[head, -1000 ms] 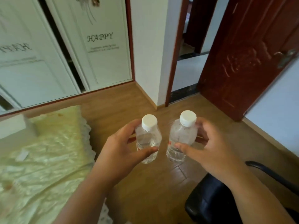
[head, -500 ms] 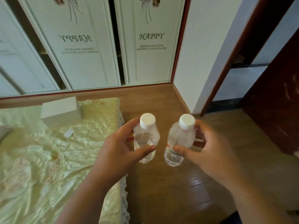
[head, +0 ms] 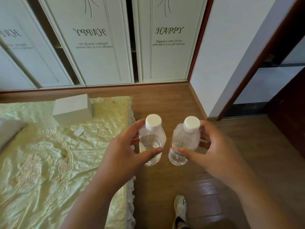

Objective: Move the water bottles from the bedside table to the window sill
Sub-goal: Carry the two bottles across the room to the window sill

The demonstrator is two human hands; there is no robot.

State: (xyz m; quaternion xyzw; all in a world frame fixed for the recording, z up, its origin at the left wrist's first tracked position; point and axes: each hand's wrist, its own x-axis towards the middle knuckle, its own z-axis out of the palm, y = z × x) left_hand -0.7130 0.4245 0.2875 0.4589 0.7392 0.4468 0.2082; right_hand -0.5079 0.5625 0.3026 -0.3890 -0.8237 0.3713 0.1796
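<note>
Each grip holds one bottle, left hand [head: 123, 153] and right hand [head: 214, 152], over floor [head: 165, 103] beside bed edge [head: 129, 187].

Below me runs the wooden floor [head: 165, 103], warm brown planks reaching up to the white wardrobe doors [head: 168, 52] and the wall on my right. My shoe [head: 180, 210] is planted on it near the bottom edge. On my left sits the bed [head: 41, 171], covered in a crinkled pale yellow spread with embroidery and a lace border hanging beside the floor. A white box [head: 72, 107] rests at its far end, a small white slip [head: 78, 132] lies just nearer me, and something pale pokes in at the left edge, too cropped to name.
</note>
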